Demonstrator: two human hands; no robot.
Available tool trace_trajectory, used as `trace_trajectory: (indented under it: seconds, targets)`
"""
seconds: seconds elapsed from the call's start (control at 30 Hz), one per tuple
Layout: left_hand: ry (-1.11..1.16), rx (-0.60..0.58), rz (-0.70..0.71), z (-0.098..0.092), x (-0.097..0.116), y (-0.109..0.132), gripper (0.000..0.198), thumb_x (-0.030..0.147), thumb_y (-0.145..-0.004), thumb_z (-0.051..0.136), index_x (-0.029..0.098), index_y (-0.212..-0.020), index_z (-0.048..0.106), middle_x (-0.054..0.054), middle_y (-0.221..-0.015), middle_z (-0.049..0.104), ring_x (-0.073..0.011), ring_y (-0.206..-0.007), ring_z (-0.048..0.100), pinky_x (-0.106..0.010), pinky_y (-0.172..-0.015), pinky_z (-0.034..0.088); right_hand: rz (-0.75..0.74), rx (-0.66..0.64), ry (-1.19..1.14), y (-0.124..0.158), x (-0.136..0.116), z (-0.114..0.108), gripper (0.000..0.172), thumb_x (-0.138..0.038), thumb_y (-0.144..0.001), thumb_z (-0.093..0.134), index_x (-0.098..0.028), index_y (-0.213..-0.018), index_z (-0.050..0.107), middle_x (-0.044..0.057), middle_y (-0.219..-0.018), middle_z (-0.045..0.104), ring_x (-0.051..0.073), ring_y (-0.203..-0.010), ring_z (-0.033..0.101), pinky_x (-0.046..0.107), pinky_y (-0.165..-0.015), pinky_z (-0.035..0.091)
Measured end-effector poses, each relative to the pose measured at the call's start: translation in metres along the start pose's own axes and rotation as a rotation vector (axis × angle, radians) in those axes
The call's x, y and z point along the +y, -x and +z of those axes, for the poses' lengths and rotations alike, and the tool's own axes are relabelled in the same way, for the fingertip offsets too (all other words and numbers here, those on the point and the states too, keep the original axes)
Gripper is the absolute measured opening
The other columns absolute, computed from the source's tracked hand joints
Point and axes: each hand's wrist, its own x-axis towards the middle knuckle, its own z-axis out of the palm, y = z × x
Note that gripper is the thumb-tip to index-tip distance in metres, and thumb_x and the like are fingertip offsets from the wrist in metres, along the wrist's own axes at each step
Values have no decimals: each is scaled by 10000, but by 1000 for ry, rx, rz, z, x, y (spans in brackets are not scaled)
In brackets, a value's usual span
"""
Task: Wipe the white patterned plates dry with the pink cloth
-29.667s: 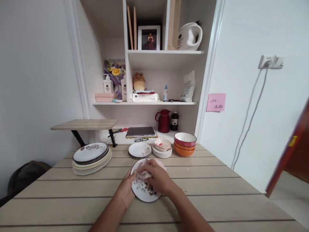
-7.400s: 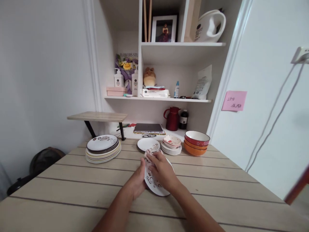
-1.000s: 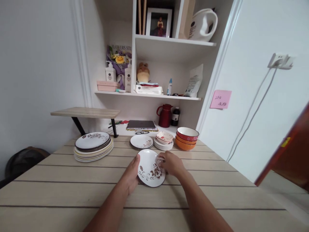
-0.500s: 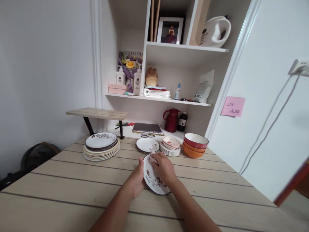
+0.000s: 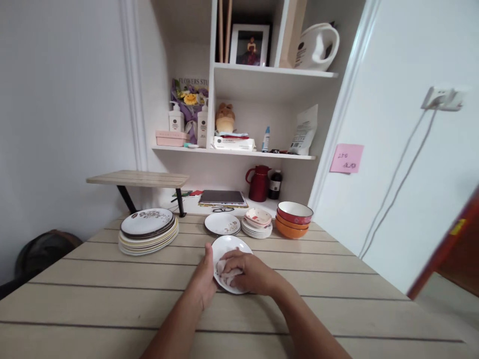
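A white plate (image 5: 231, 243) with a dark rim is tilted up toward me above the wooden table. My left hand (image 5: 205, 277) grips its left edge, thumb upright in front and the other fingers hidden behind. Against the plate's face, my right hand (image 5: 249, 271) presses a crumpled whitish cloth (image 5: 225, 273), fingers bent over it. Just behind stand another white plate (image 5: 222, 224) with a floral print, lying on a low stack, and a pile of small white plates (image 5: 257, 231) topped by pinkish square dishes (image 5: 258, 216).
At the left, a tall plate stack (image 5: 148, 234) sits by a small raised shelf (image 5: 138, 178). Nested bowls (image 5: 294, 221) stand at the right. Behind are glasses (image 5: 223, 209), a laptop (image 5: 221, 197), a red jug (image 5: 259, 183) and a dark bottle (image 5: 275, 184).
My right hand has moved the cloth from the plate's upper part down to its lower left. The printed flowers now lie under the hand. The whole view has shifted slightly.
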Motion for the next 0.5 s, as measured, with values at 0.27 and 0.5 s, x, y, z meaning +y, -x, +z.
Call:
trace_trajectory:
  seconds: [0.27,0.5]
  targets:
    - [-24,178,97,-2,-7,-4,649,614,-850,429,169,-1311,531,-162,-1254,634,-279,-1162,592,-435,-965,472,428,61,203,12,35,-21,417,-152,-683,649,-287,-1074,701,36,-1078,665,212,-928,622,267,-762,452]
    - [11,62,125,-2,-6,0,609,559,-838,516,212,-1339,507,-142,-1313,597,-281,-1214,553,-448,-1013,425,588,372,385,-7,42,-6,333,-268,-800,613,-310,-1127,657,51,-1066,637,205,-927,600,259,-715,388]
